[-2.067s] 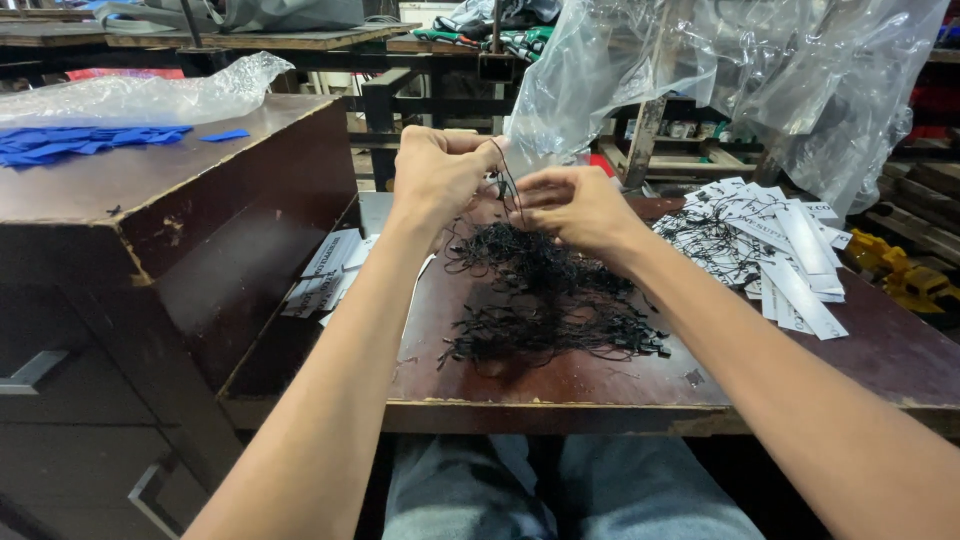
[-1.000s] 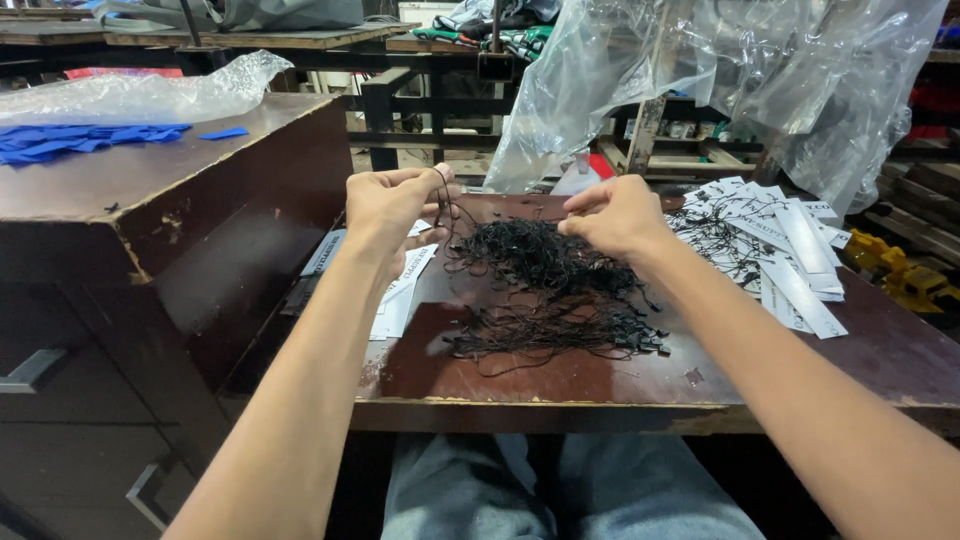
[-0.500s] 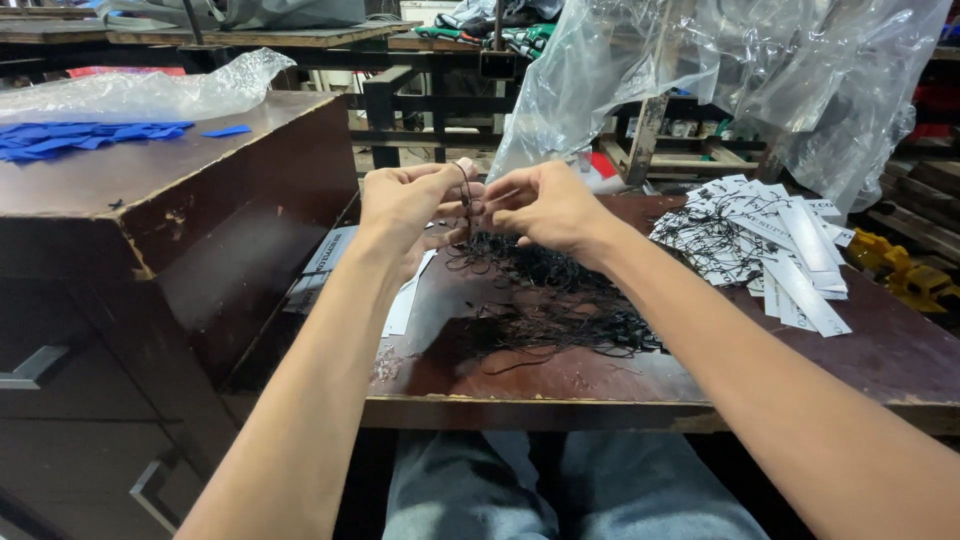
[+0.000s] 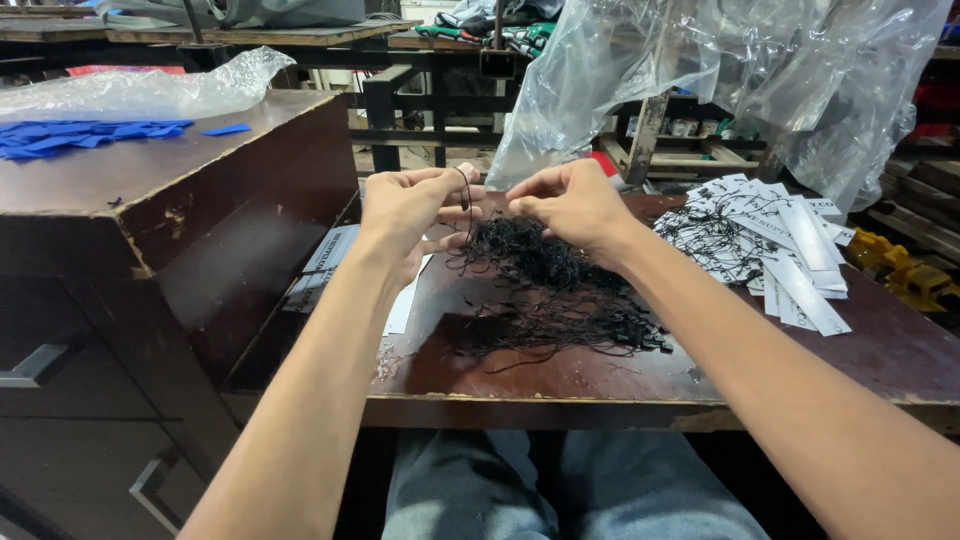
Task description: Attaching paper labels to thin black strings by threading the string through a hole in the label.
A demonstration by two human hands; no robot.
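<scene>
A thin black string (image 4: 466,190) was pinched between the fingers (image 4: 452,187) of the left hand (image 4: 412,215), thumb and forefinger closed on it, so that a short loop stood up above the fingertips. The right hand (image 4: 572,205) was held just beside the left, its thumb and forefinger brought together toward the same string, though whether they actually gripped it could not be told. Both hands were raised a little above a loose heap of black strings (image 4: 545,285), which was spread over the middle of the dark wooden bench (image 4: 700,375); the held string appeared to trail down into that heap. To the right of the heap, a pile of white paper tags (image 4: 785,250) with black strings already on them was laid out near the bench's far right side. More white tags (image 4: 330,255) were seen at the left edge, partly behind the left wrist. A taller wooden cabinet (image 4: 150,200) stood to the left, with blue pieces (image 4: 75,137) and a clear plastic bag (image 4: 150,90) on top. Large clear plastic sheeting (image 4: 740,70) was hung behind the bench.
</scene>
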